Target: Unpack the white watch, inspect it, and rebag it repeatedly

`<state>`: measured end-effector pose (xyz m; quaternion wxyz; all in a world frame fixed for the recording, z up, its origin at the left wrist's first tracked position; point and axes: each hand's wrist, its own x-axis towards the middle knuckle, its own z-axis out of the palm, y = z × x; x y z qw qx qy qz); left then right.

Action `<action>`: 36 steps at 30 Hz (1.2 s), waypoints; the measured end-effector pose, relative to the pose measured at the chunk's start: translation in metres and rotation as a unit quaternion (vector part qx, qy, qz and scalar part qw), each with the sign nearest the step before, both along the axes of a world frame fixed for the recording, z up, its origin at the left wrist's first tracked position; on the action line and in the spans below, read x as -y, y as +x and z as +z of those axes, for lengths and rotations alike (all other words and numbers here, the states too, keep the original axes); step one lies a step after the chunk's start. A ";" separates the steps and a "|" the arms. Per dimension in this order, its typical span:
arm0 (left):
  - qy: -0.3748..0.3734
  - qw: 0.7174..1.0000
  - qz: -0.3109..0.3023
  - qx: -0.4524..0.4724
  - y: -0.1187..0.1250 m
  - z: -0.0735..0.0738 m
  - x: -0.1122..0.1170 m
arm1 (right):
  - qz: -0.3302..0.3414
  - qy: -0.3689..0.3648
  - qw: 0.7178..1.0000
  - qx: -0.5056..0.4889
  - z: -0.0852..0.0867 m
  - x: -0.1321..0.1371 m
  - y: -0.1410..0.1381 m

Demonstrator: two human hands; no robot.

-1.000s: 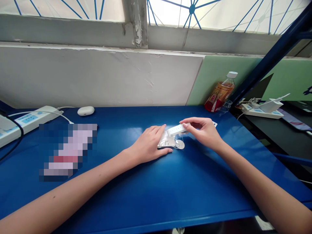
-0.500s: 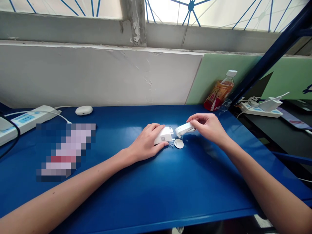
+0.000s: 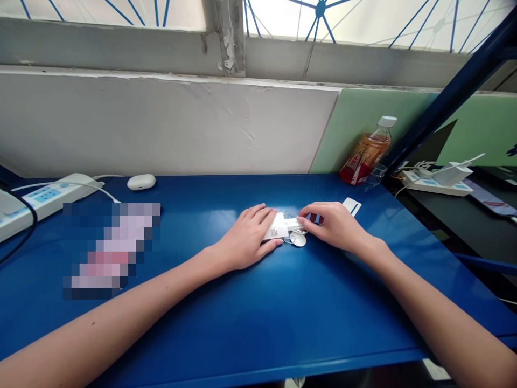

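My left hand (image 3: pixel 251 237) lies over a small white box (image 3: pixel 277 228) with a printed square code, fingers on top and thumb along its near side. At the box's right end my right hand (image 3: pixel 333 223) pinches a narrow white piece (image 3: pixel 292 222) between thumb and forefinger. That piece meets the box; whether it reaches inside I cannot tell. A round white tag (image 3: pixel 298 239) on a thin chain lies on the desk just below. Behind my right hand's knuckles lies a white card-like piece (image 3: pixel 352 206) with a dark stripe, partly hidden.
The blue desk (image 3: pixel 258 312) runs back to the wall. On the left are a white power strip (image 3: pixel 60 191), a white earbud case (image 3: pixel 141 182) and a blurred-out flat object (image 3: pixel 121 242) by a cable. A drink bottle (image 3: pixel 365 156) leans at the back right, near a blue post.
My right hand has lowered the white piece it held and brought it left against the box's end. The striped white piece now shows behind that hand. My left hand stays on the box.
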<state>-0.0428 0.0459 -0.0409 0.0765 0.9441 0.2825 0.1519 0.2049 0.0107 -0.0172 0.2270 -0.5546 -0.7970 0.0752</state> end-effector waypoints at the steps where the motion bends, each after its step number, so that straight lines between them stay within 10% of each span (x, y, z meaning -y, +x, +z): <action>1: 0.003 1.000 -0.001 -0.009 0.000 0.000 0.000 | 0.014 0.011 1.000 0.007 0.001 0.000 0.002; 9: -0.002 1.000 0.007 -0.014 0.001 0.003 0.001 | 0.169 0.007 0.985 0.017 0.009 -0.003 0.019; 36: 0.001 1.000 0.005 0.030 0.001 0.000 0.001 | 0.128 0.083 0.988 0.011 -0.012 -0.005 0.003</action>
